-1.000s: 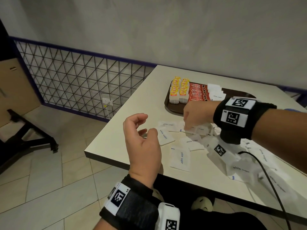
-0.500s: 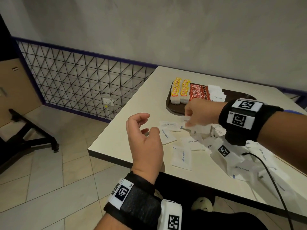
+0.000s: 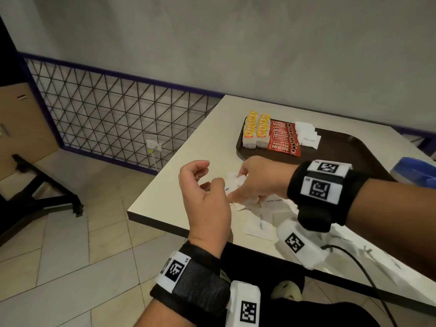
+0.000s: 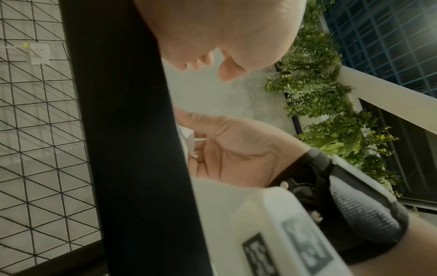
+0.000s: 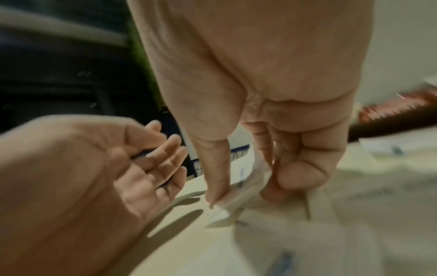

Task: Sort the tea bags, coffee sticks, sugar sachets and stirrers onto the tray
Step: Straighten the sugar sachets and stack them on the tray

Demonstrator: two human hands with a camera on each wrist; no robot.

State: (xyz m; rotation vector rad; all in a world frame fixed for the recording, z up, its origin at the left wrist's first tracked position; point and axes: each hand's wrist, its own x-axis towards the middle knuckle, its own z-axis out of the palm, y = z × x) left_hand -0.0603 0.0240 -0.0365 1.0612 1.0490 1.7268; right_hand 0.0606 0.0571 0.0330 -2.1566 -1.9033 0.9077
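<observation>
Head view: showing a right hand [image 3: 259,179] reaching in from 3 o'clock, fingers curled and pinching white sugar sachets [image 3: 238,181] just above the pale table [image 3: 188,149]. Hovering beside it at 9 o'clock, a left hand [image 3: 205,199], palm up, fingers loosely curled, holding nothing. Lying loose at 5 o'clock of the hands, more sachets [image 3: 259,225], partly hidden by the right wrist strap. Sitting at 12 o'clock, a brown tray [image 3: 342,147] carrying yellow tea bags [image 3: 256,132] at its 9 o'clock end, red coffee sticks [image 3: 283,139] just beside them, then a stack of white sachets [image 3: 306,135]. Showing a blue item [image 3: 415,168] at 3 o'clock, cut off by the frame edge. Running behind the table at 10 o'clock, a wire mesh fence [image 3: 118,116].

Left wrist view: blocking the middle, the table's dark edge [image 4: 132,130]. Showing the left hand [image 4: 236,28] at 12 o'clock, relaxed and bare, and the right hand [image 4: 236,149] below it, gripping crumpled white paper [image 4: 188,138]. Filling 3 o'clock, green foliage [image 4: 319,93].

Right wrist view: blurring heavily; showing the right hand [image 5: 272,93] with thumb and bent fingers pinching a sachet [image 5: 243,179] over the table, and the left hand [image 5: 132,168] at 8 o'clock, spread and bare.
</observation>
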